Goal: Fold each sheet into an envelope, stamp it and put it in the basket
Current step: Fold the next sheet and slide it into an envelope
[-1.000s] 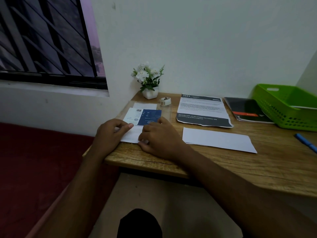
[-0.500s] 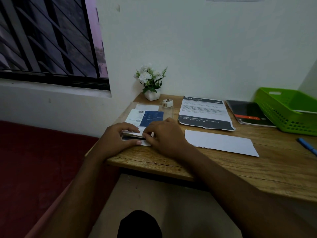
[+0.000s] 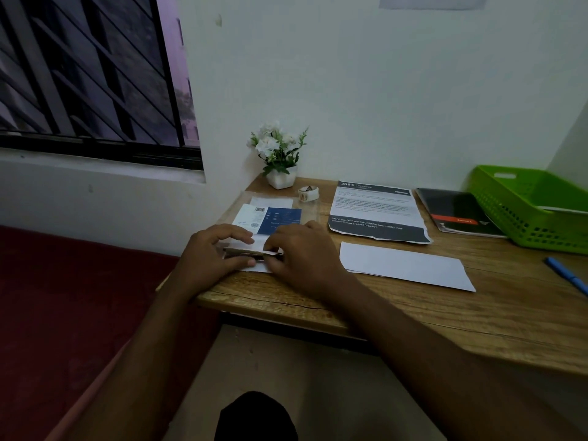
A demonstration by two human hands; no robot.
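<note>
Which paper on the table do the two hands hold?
The blue-and-white printed sheet; left hand and right hand pinch its near edge. The plain white sheet and the dark-banded sheet lie untouched.

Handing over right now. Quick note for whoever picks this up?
Both hands busy: left hand and right hand pinch the near edge of the blue-and-white sheet, lifted into a fold at the left corner of the table.
To its right, plain white paper lies flat, no stamp visible.
Far right, green basket, something white inside.
Left: finish folding, stamp, basket; printed sheet at the back lies unfolded.
</note>
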